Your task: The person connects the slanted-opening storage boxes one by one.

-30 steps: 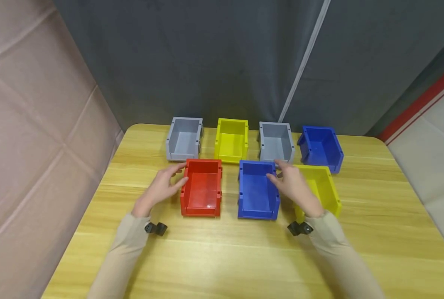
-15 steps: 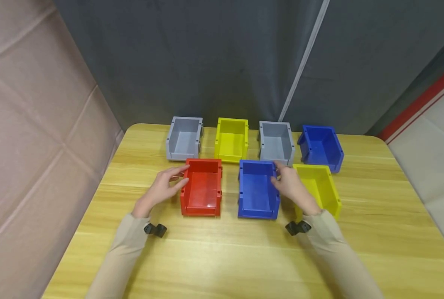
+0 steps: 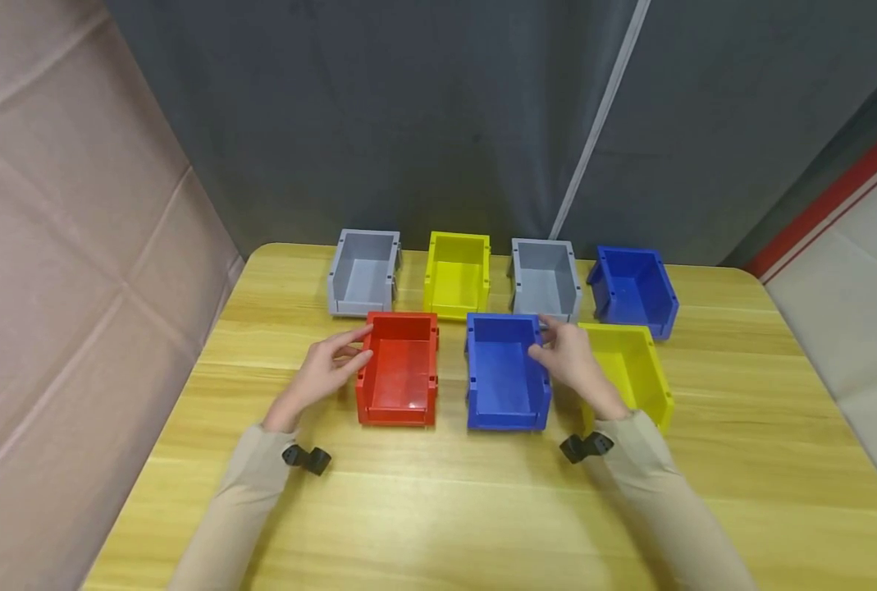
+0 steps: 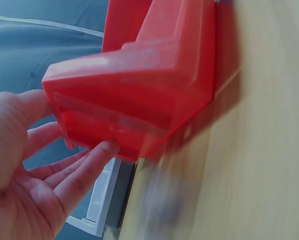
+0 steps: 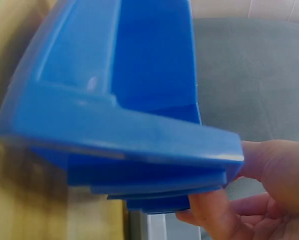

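The left hand [image 3: 318, 373] reaches forward and inward, palm turned toward the red storage bin [image 3: 401, 373], its fingers only slightly bent. Thumb and fingers sit on either side of the bin's left wall near the back, holding it lightly; the left wrist view shows one fingertip against the outer face, below the rim. The right hand [image 3: 574, 365] mirrors it at the front blue storage bin [image 3: 508, 373], bent more at the knuckles, its thumb over the right rim and a finger tucked underneath, pinching the wall. These two bins stand side by side with a narrow gap between them, open fronts toward the person. Both forearms slant in from the lower corners in beige sleeves [image 3: 242, 501], each wrist bearing a small black device [image 3: 307, 460].

Beyond the right hand, partly covered by it, stands a front yellow bin [image 3: 641, 369]. Behind runs a row: left grey bin [image 3: 364, 279], back yellow bin [image 3: 458, 275], right grey bin [image 3: 545, 279] and back blue bin [image 3: 633, 287], the last turned at an angle.

The tabletop [image 3: 438, 509] is pale wood grain with rounded far corners. A dark grey curtain [image 3: 408, 123] with a pale diagonal strip [image 3: 604, 123] hangs behind, a creased pinkish cloth [image 3: 76, 287] at left, a white panel [image 3: 859, 271] edged in red at right.
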Tool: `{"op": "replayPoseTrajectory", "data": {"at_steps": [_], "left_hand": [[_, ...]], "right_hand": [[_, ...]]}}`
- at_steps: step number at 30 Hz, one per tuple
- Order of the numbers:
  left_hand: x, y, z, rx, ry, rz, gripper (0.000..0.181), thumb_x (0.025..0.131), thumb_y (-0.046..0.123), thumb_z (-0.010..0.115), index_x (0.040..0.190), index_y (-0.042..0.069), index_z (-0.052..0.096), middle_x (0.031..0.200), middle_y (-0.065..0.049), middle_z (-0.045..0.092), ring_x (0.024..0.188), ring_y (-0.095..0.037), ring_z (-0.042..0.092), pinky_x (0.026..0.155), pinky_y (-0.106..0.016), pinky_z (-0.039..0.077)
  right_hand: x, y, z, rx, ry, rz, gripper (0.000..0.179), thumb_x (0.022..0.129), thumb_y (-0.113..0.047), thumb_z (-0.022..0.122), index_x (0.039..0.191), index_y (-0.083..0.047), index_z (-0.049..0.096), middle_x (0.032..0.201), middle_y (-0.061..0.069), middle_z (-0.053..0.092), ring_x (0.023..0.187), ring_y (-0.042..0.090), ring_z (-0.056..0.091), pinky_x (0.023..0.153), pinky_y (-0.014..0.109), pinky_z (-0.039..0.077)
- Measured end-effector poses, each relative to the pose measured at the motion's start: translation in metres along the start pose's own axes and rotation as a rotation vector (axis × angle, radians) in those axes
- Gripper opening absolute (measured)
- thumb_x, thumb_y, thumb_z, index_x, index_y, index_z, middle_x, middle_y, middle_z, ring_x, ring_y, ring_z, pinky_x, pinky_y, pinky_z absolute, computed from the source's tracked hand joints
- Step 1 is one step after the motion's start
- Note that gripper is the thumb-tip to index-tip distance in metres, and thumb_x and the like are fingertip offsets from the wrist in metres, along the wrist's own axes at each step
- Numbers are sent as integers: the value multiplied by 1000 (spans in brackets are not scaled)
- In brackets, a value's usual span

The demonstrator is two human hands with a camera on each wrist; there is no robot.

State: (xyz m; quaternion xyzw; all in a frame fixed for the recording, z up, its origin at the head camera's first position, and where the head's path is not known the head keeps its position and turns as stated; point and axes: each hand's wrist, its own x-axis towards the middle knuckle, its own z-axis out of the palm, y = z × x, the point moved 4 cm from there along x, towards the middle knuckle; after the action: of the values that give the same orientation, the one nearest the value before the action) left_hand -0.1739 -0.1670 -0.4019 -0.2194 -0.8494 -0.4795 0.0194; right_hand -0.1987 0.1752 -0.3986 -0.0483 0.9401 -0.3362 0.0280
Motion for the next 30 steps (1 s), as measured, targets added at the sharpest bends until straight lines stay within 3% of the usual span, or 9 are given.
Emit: {"op": "replayPoseTrajectory", "data": {"at_steps": [5, 10, 13, 18, 22, 25, 30], "left_hand": [[-1, -4, 0, -35, 17, -44, 44, 86, -5, 62, 127, -13, 49, 125, -30, 52, 90, -39, 64, 78, -42, 53], [-2, -4, 1, -107, 29, -108, 45, 88, -4, 61, 130, -11, 48, 128, -29, 51, 92, -41, 64, 69, -25, 54], [-3, -3, 2, -143, 40, -134, 45, 87, -6, 60, 130, -11, 47, 129, -30, 50, 91, -42, 63, 65, -28, 55], [-3, -17, 6, -170, 51, -147, 46, 88, -6, 59, 132, -10, 46, 129, -31, 49, 91, -44, 62, 63, -43, 55], [-3, -34, 10, -183, 60, -144, 47, 89, -4, 59, 134, -7, 46, 129, -30, 49, 92, -41, 63, 61, -34, 55], [-3, -38, 12, -186, 68, -136, 47, 89, -2, 60, 134, -5, 47, 128, -29, 51, 91, -39, 63, 61, -25, 54], [-3, -39, 12, -221, 74, -138, 46, 89, -3, 60, 133, -5, 48, 127, -30, 51, 93, -42, 62, 59, -23, 54]], "right_hand": [[1, -10, -6, 37, 62, -49, 55, 79, -2, 62, 130, 12, 47, 89, 24, 67, 64, 23, 57, 52, 26, 47], [3, -21, -13, 62, 108, -95, 52, 78, -1, 62, 128, 12, 50, 86, 22, 67, 60, 20, 54, 49, 24, 44], [4, -28, -17, 84, 122, -108, 52, 78, 0, 62, 127, 12, 51, 86, 22, 68, 60, 20, 55, 49, 21, 43], [6, -36, -19, 103, 101, -85, 52, 79, -2, 62, 129, 8, 51, 89, 22, 67, 66, 23, 58, 53, 21, 46], [7, -41, -16, 101, 83, -71, 51, 80, -2, 62, 130, 8, 51, 90, 22, 67, 65, 24, 57, 52, 22, 46], [8, -43, -13, 97, 84, -77, 51, 81, -2, 62, 130, 8, 50, 89, 22, 66, 65, 24, 56, 53, 23, 46], [7, -46, -9, 91, 93, -93, 52, 81, -2, 62, 130, 8, 51, 87, 21, 66, 64, 24, 55, 52, 23, 44]]}}
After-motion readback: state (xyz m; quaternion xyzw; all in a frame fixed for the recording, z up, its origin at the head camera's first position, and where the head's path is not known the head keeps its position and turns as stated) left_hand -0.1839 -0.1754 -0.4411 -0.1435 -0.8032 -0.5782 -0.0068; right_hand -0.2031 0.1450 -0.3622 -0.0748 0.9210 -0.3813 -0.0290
